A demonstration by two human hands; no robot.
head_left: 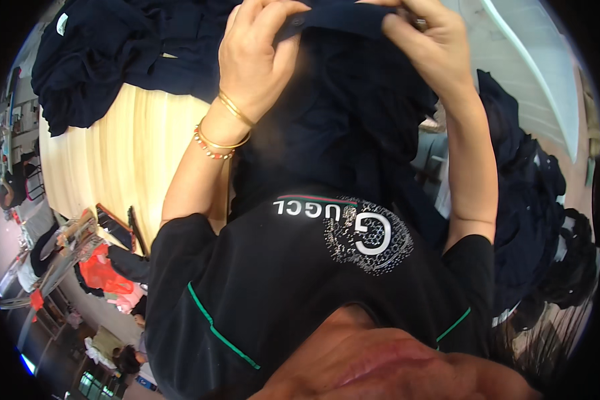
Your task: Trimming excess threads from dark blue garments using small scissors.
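A dark navy garment (340,100) hangs between my two hands, its upper edge a smooth band with a small round button near the left end. My left hand (257,57), with bracelets at the wrist, pinches the band's left end between thumb and fingers. Farther right, my right hand (435,47) grips the other end, thumb against the cloth. The fingertips of both hands are partly cut off by the top of the picture. Below the band, the cloth falls in loose folds toward my body.
More dark navy cloth (93,63) lies heaped on a pale wooden table (113,160) at the left. Another dark pile (523,193) is at the right, below a white curved edge (540,67). Coloured cloths (107,270) are at the lower left, near another person (128,360).
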